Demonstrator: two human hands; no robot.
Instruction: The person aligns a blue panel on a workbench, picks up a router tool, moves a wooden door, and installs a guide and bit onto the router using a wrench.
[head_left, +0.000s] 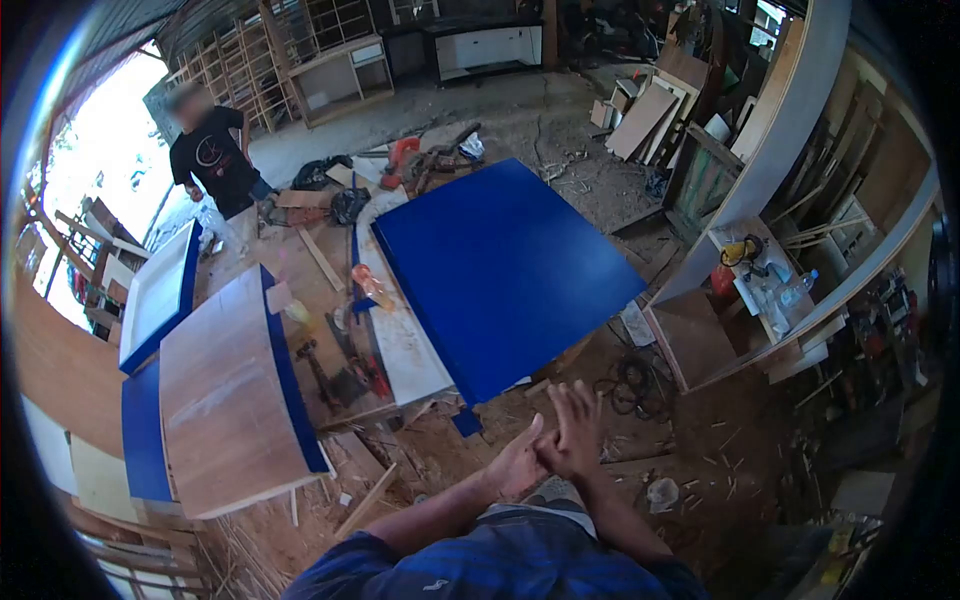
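My left hand (515, 468) and my right hand (574, 430) meet in front of my body, touching each other. Stretched-out fingers show on the right hand. The left hand's thumb points up with its palm partly in view, while its other fingers are largely hidden behind the right hand. I see no object in either hand. Just beyond them lies a large blue panel (510, 275) with a smooth, slightly shiny face, raised on a worktable. A small blue piece (466, 422) sticks out below the panel's near corner.
Left of the panel, a clear bottle with orange (370, 285) and several tools lie on the worktable (325, 255). A wooden board with blue edging (225, 390) leans further left. Another person (215, 160) stands at the far left. Wood scraps and a black cable (632, 385) litter the floor.
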